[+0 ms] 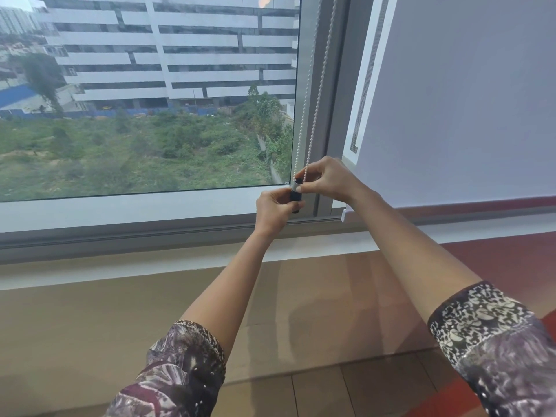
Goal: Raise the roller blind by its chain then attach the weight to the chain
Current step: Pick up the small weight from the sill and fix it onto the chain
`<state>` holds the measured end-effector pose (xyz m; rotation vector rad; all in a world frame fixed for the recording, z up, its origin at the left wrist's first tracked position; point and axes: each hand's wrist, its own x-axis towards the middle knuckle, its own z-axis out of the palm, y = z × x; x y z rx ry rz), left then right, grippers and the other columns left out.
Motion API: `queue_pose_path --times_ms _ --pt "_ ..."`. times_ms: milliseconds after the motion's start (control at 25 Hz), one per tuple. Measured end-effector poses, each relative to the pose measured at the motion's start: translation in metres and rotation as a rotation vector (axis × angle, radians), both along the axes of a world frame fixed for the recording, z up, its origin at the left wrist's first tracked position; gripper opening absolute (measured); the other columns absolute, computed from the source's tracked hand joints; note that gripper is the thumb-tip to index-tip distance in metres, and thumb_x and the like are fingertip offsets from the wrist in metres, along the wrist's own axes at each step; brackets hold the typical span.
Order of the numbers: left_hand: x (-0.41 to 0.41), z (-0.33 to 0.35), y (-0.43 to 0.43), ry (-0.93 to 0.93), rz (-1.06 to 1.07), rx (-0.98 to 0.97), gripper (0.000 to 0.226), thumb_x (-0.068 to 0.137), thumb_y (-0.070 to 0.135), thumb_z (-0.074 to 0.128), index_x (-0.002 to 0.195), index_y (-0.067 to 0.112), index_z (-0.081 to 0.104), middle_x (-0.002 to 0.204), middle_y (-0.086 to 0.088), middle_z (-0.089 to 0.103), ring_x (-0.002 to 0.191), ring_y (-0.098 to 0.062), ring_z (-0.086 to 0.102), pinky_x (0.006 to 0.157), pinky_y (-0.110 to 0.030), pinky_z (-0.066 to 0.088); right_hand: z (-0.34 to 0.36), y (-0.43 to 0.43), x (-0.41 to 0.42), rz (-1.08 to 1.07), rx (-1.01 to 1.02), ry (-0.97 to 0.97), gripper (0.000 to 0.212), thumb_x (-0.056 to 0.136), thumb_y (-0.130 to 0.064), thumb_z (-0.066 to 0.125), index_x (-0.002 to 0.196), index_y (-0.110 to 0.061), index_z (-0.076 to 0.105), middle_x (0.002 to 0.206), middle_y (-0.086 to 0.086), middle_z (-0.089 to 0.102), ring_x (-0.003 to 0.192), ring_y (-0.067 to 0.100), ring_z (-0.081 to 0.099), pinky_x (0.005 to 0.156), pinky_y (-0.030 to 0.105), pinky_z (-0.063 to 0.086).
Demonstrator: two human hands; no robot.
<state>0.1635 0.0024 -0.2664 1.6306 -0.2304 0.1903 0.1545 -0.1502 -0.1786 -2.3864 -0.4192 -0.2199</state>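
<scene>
A white beaded chain [316, 85] hangs as a loop along the grey window frame, its bottom end at my hands. A small cylindrical weight [295, 192], black with a silver top, sits at the bottom of the loop. My left hand [273, 209] grips the weight's black lower part. My right hand [326, 179] pinches the chain right at the top of the weight. The blind over this left pane is out of sight above; the glass is uncovered.
A lowered white roller blind [451, 100] with its bottom bar [346, 213] covers the pane on the right. A white sill [120, 212] and a grey track run below the glass. Beneath them is a beige ledge [120, 311] and tiled floor.
</scene>
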Motion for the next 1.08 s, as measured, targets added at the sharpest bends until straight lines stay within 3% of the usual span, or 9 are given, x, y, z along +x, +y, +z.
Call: queue_pose_path --times_ms 160,360,520,600,680,960,1080 --pt "0.003 0.002 0.001 0.005 -0.025 0.064 0.021 0.075 0.002 0.078 0.094 0.012 0.077 0.076 0.002 0.074 0.062 -0.009 0.064 0.072 -0.032 0.059 -0.004 -0.002 0.001 -0.006 0.04 0.008 0.023 0.073 -0.023 0.078 0.095 -0.018 0.078 0.083 0.002 0.077 0.079 0.008 0.068 0.079 0.025 0.051" --pt "0.0 -0.001 -0.006 0.04 -0.028 0.006 0.024 0.077 0.002 0.077 0.101 0.005 0.076 0.087 -0.012 0.075 0.071 -0.02 0.065 0.081 -0.042 0.059 -0.014 -0.005 -0.002 -0.007 0.189 0.047 0.029 0.078 -0.025 0.079 0.103 -0.012 0.076 0.095 0.0 0.077 0.093 0.01 0.071 0.087 0.025 0.054" --pt "-0.002 -0.002 -0.008 0.043 -0.085 -0.03 0.028 0.079 0.001 0.075 0.106 0.001 0.073 0.087 -0.01 0.074 0.071 -0.017 0.065 0.077 -0.036 0.059 -0.019 -0.01 -0.003 0.009 0.327 0.058 0.027 0.079 -0.017 0.079 0.103 -0.007 0.075 0.095 0.006 0.075 0.086 0.009 0.069 0.078 0.018 0.055" --pt "-0.002 -0.002 -0.009 0.052 -0.094 -0.028 0.028 0.078 0.001 0.075 0.106 0.001 0.073 0.084 -0.007 0.073 0.07 -0.016 0.064 0.076 -0.034 0.058 -0.019 -0.012 -0.002 0.005 0.369 0.078 0.028 0.079 -0.012 0.078 0.106 -0.005 0.073 0.1 0.01 0.074 0.089 0.012 0.068 0.081 0.02 0.057" --pt "-0.002 -0.002 -0.009 0.062 -0.081 -0.022 0.026 0.078 0.001 0.076 0.104 0.003 0.074 0.081 -0.004 0.073 0.07 -0.018 0.064 0.079 -0.037 0.058 -0.019 -0.013 -0.001 -0.007 0.362 0.083 0.027 0.079 -0.012 0.078 0.105 -0.006 0.073 0.098 0.008 0.074 0.089 0.013 0.068 0.086 0.026 0.056" --pt "-0.001 0.003 -0.007 0.059 -0.055 -0.03 0.021 0.075 0.003 0.079 0.089 0.017 0.076 0.081 -0.007 0.074 0.068 -0.022 0.064 0.081 -0.046 0.06 -0.019 -0.008 0.0 -0.013 0.284 0.005 0.025 0.077 -0.015 0.079 0.102 -0.011 0.075 0.091 0.0 0.074 0.085 0.008 0.068 0.089 0.023 0.053" --pt "0.0 0.004 -0.008 0.047 -0.008 -0.018 0.021 0.073 0.003 0.079 0.092 0.012 0.077 0.078 -0.004 0.075 0.064 -0.018 0.065 0.078 -0.042 0.06 -0.017 -0.006 0.0 -0.012 0.215 -0.036 0.024 0.078 -0.017 0.079 0.101 -0.012 0.076 0.087 -0.004 0.073 0.076 -0.008 0.064 0.08 0.01 0.049"
